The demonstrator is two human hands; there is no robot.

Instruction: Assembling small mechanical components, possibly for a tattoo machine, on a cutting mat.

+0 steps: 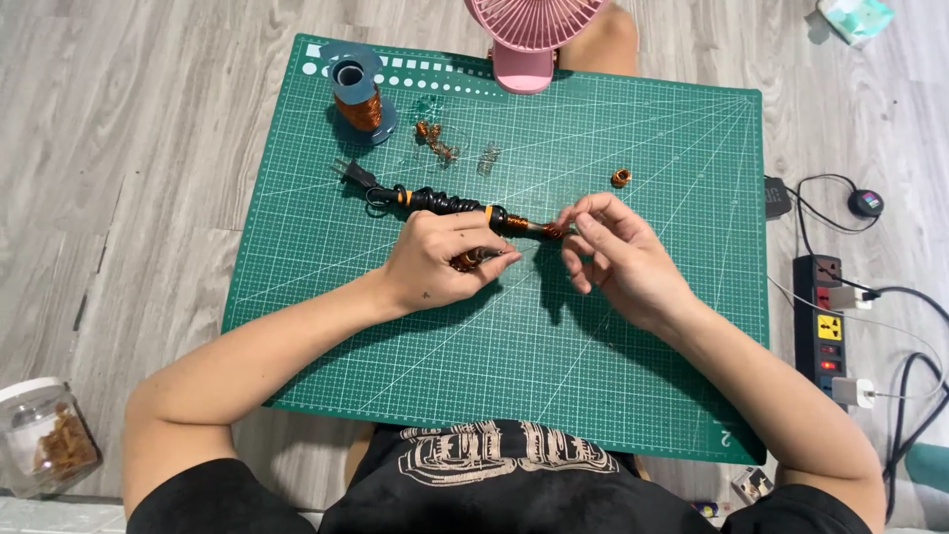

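Note:
My left hand is closed around a small coil of copper wire just above the green cutting mat. My right hand pinches a thin strand of copper wire near the tip of a black soldering iron, which lies on the mat with its cord wound around the handle. The two hands sit close together at the mat's middle.
A spool of copper wire, loose wire scraps and a small copper coil lie on the mat's far part. A pink fan stands at the far edge. A power strip lies right, a plastic jar left.

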